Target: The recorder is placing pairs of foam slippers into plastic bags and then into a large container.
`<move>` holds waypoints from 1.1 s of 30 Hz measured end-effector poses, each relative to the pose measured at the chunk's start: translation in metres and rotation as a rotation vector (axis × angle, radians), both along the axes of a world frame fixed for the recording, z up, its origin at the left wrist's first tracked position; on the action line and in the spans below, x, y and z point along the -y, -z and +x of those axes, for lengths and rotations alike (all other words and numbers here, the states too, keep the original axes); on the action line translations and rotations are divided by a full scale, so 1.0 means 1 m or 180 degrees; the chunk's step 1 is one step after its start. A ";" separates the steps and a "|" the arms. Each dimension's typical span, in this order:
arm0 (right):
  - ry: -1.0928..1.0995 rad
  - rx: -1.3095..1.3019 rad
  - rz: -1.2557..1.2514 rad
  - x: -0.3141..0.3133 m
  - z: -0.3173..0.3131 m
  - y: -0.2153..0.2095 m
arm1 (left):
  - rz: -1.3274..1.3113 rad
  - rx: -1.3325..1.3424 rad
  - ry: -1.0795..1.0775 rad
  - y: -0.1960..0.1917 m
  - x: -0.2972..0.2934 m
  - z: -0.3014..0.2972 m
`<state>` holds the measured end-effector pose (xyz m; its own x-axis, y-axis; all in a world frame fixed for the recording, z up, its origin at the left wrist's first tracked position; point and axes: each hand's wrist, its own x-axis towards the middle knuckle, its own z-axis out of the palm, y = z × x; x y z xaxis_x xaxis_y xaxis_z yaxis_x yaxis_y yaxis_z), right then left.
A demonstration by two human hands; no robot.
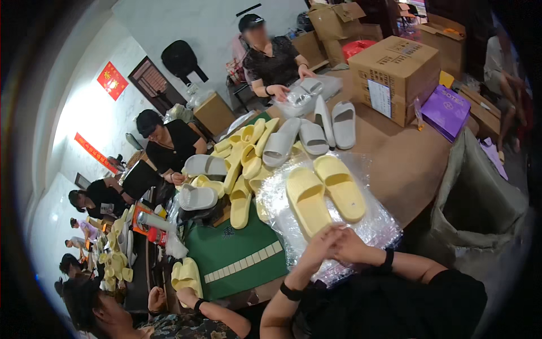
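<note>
A pair of yellow slide slippers lies side by side in front of me, the left slipper and the right slipper with their heel ends toward me. Under them spreads a stack of clear plastic bags. My left hand and my right hand meet just at the left slipper's heel, over the bags. Their fingers are bent and pressed together at the tips. Whatever they may pinch is too small or hidden to name. A dark band circles each wrist.
Yellow slippers heap to the left, with grey slippers behind. A green mat bears a row of white tiles. Cardboard box, purple bag and grey fabric bin stand right. Co-workers sit left; one handles bagged slippers opposite.
</note>
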<state>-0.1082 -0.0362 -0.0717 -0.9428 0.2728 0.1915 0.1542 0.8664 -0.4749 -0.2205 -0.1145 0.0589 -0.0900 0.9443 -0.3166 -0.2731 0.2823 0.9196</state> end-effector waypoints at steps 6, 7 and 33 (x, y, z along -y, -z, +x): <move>-0.0257 0.0434 -0.0154 -0.021 0.016 -0.079 | 0.0394 -0.3596 0.0266 0.061 0.057 0.009; -0.0445 0.1018 -0.0744 -0.030 0.016 -0.095 | 0.0663 -0.3837 0.0242 0.067 0.060 0.013; -0.0487 -0.0880 -0.2389 -0.112 0.035 -0.071 | 0.0190 -0.4942 0.0117 0.099 0.061 0.038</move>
<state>-0.0731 0.0755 -0.0004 -0.9255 0.2929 0.2401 -0.1479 0.3041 -0.9411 -0.1829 -0.1758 -0.0405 -0.2596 0.9607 0.0987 0.9301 0.2212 0.2932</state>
